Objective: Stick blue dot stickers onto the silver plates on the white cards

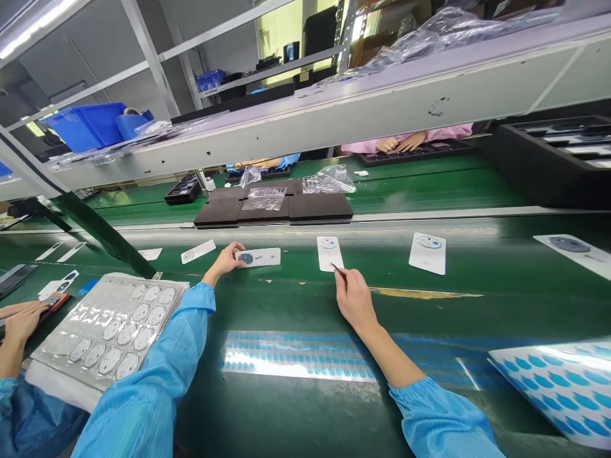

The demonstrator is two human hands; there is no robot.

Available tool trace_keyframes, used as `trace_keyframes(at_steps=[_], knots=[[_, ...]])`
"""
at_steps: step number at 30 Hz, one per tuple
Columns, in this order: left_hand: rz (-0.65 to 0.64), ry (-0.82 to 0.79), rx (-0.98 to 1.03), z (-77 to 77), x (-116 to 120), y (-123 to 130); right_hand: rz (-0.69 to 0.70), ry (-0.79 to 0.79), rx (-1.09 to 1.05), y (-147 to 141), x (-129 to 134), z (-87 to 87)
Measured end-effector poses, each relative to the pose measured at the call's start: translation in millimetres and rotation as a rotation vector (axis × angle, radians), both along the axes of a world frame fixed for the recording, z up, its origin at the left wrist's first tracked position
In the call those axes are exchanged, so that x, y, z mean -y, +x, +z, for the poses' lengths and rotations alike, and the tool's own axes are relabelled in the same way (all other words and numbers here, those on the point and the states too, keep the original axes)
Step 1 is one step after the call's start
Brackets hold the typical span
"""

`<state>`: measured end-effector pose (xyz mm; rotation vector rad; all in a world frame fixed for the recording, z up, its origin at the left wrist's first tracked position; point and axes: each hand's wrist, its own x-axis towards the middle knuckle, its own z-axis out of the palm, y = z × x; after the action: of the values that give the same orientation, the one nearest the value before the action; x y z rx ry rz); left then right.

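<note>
Middle card (326,259): white, lying on the green conveyor belt (267,305), a round part at its far end.
Foam blocks (319,207): black, beyond the middle card and to its left, clear plastic on top.
Green post (105,235): slants down well left of the middle card, standing between the co-worker's side and the far belt.
Blister tray (95,308): left of and nearer than the middle card, holding round parts.
Sticker strip (296,356): blue drops, on the near side of the middle card.
Right-hand card (429,262): flat, right of the middle card.
Left hand (229,257): left of the middle card, fingers nearly closed, pinching the left end of a long card (262,257).
Right hand (357,299): fingers clenched on dark tweezers (338,272), tips over the middle card.
Hard to see: whether the tips touch it; the tweezers' rear, inside the hand; the co-worker's hands (21,318), cut off at the left.
</note>
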<state>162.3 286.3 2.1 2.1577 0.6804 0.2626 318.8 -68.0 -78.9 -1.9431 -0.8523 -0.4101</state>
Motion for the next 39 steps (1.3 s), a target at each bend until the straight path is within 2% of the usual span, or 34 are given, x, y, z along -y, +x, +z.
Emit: trace_keyframes(at_steps=[2, 5, 8, 10, 12, 14, 16, 19, 24, 27, 32, 35, 39], knots=[[0.020, -0.113, 0.206, 7.5, 8.9, -22.9, -0.031, -0.018, 0.017, -0.9, 3.4, 4.0], [0.129, -0.275, 0.505, 17.2, 24.4, -79.4, -0.039, -0.064, 0.023, -11.3, 7.6, 10.2], [0.266, -0.404, 0.685, 21.9, 47.4, -151.3, 0.101, -0.018, -0.108, -41.4, 1.4, 18.4], [0.341, -0.505, 0.714, 21.2, 69.8, -195.1, 0.260, 0.026, -0.319, -73.1, -10.1, 25.3], [0.400, -0.685, 0.666, 16.8, 95.8, -229.0, 0.437, 0.022, -0.551, -110.3, -25.7, 32.2], [0.422, -0.900, 0.561, 8.9, 121.0, -253.0, 0.604, -0.022, -0.736, -146.7, -43.3, 36.7], [0.409, -1.045, 0.442, -1.1, 141.2, -269.3, 0.725, -0.091, -0.875, -176.8, -60.5, 37.0], [0.377, -1.131, 0.313, -16.4, 157.7, -285.1, 0.805, -0.191, -0.994, -205.7, -79.8, 30.5], [0.382, -1.141, 0.233, -35.6, 160.2, -296.7, 0.803, -0.265, -1.010, -222.9, -86.8, 17.0], [0.408, -1.146, 0.241, -40.5, 158.5, -297.5, 0.784, -0.281, -1.004, -225.9, -83.7, 12.0], [0.417, -1.167, 0.211, -40.5, 157.3, -296.1, 0.772, -0.286, -1.023, -225.8, -82.7, 6.1], [0.431, -1.133, 0.217, -37.1, 159.1, -293.8, 0.756, -0.219, -1.106, -223.5, -84.3, 11.9], [0.396, -1.062, 0.199, -29.5, 172.2, -281.5, 0.773, -0.073, -1.213, -221.9, -76.7, 35.1]])
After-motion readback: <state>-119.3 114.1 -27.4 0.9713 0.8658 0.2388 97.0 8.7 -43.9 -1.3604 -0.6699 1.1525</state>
